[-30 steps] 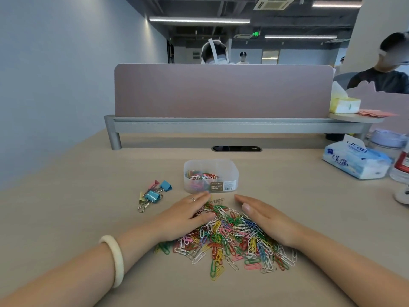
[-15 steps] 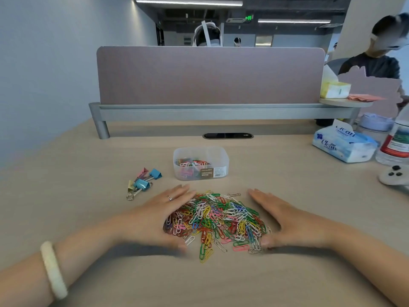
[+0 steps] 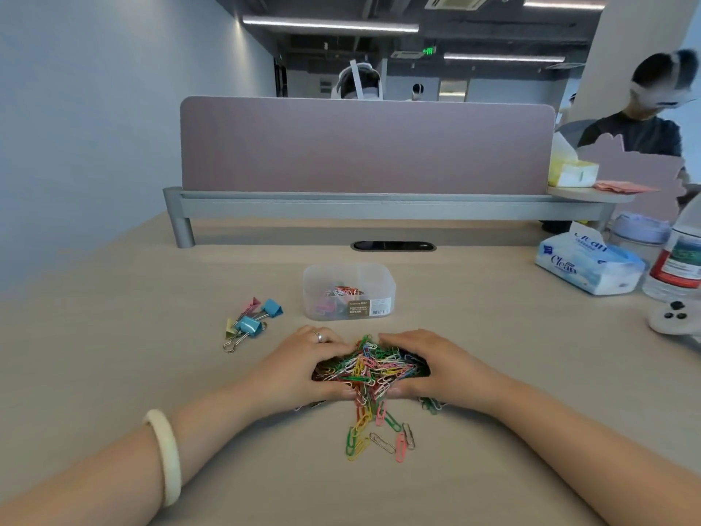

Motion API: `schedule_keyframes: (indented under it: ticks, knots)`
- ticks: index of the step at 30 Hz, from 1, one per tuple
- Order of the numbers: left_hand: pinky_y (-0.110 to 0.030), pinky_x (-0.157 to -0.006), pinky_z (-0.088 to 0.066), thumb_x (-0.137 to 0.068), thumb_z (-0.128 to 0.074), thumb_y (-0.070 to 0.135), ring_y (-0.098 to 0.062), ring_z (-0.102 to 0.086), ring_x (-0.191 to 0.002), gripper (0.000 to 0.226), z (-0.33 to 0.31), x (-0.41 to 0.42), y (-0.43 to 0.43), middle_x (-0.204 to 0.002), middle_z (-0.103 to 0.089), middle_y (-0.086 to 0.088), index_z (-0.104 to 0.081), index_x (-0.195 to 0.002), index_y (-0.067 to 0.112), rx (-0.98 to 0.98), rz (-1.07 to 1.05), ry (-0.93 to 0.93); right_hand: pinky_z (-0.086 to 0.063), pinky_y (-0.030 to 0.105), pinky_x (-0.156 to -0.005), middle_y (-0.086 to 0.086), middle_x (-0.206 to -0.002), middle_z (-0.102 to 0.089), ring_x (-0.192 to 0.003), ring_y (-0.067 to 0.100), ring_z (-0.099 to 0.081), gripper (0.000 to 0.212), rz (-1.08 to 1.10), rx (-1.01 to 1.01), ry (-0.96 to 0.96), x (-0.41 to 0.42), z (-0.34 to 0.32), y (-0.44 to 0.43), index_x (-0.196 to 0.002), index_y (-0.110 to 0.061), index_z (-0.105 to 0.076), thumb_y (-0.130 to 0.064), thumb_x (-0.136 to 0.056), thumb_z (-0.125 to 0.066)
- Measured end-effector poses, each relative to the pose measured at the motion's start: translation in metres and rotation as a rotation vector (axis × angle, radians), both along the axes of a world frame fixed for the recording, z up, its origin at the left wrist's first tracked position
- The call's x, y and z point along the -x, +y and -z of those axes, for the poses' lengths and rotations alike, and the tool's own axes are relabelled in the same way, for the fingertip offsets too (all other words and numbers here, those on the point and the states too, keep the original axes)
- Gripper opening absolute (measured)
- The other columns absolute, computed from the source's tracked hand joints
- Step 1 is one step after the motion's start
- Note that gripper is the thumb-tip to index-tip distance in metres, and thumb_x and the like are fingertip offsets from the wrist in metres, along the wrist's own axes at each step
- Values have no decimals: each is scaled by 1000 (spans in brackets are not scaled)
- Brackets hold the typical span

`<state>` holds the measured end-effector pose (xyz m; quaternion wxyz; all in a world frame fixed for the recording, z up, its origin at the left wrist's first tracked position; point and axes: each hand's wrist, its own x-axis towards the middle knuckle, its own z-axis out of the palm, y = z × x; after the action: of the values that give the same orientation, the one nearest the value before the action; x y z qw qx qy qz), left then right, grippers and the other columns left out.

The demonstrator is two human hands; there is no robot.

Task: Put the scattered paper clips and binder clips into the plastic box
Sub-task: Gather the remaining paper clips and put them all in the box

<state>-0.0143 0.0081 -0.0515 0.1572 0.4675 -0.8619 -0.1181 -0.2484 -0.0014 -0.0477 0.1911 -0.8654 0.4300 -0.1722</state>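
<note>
Paper clips (image 3: 370, 368) in many colours sit heaped on the desk (image 3: 493, 373) just in front of us, and we have both hands cupped around the heap. Our left hand (image 3: 303, 368) presses in from the left side, palm turned inward and fingers curled over the far edge of the pile; a ring (image 3: 319, 337) shows on one finger and a pale bangle (image 3: 167, 455) circles the wrist. Our right hand (image 3: 428, 368) mirrors it from the right, fingers curved over the top of the clips and thumb low near the desk. The two thumbs nearly meet at the near side of the heap, so the hands are closed in around the clips, squeezing them together rather than lifting them; the pile still rests on the desk. Both forearms reach in from the lower corners and angle toward each other.

A short trail of loose clips (image 3: 379, 434) lies outside our hands, toward us, green, yellow, pink and silver ones among them. A few more poke out beneath the right palm.

Beyond the heap stands the plastic box (image 3: 349, 275), open at the top, with some clips already lying inside it. It is near our fingertips but not touching them. To the left of the box, apart from our left hand, a small cluster of binder clips (image 3: 250, 322) in blue, pink and yellow lies on the desk.

At the right edge we see a tissue pack (image 3: 588, 263) and a bottle (image 3: 679, 260).
</note>
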Motion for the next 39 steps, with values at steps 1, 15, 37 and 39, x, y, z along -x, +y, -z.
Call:
schedule_keyframes:
  ticks: [1,15,37,39]
  knots:
    - [-5,-92,-23,-54,-38,82,-4,-35,-115,91,-1,0,0,-122,-48,14,-47,-130,32,-13,1,28,-29,7,-93,-4,-129,-53,-115,4,-42,68,-25,23,-13,-2,-2,0,-134,-26,-42,-39,-74,-71]
    - [-7,-74,-38,-78,-68,30,3,-53,-87,25,-9,8,-8,-102,-69,9,-68,-103,25,31,-110,205,-45,5,-77,-4,-100,-69,-86,1,-62,22,42,-37,-160,-21,-10,-19,-100,-19,-70,-15,-79,-69]
    - [-37,-79,-50,-81,-64,34,-12,-61,-85,22,-11,0,-7,-93,-69,-1,-68,-94,17,-32,-270,340,-50,9,-52,13,-78,-64,-53,1,-59,18,131,-169,-353,-86,-67,-120,-99,4,-65,-2,-82,-62]
    - [-37,-80,-50,-80,-65,34,-9,-61,-84,20,-12,-1,-8,-92,-69,3,-69,-93,20,-50,-259,359,-53,15,-56,18,-81,-65,-57,10,-58,14,177,-118,-282,-97,-65,-141,-95,4,-66,-1,-82,-61]
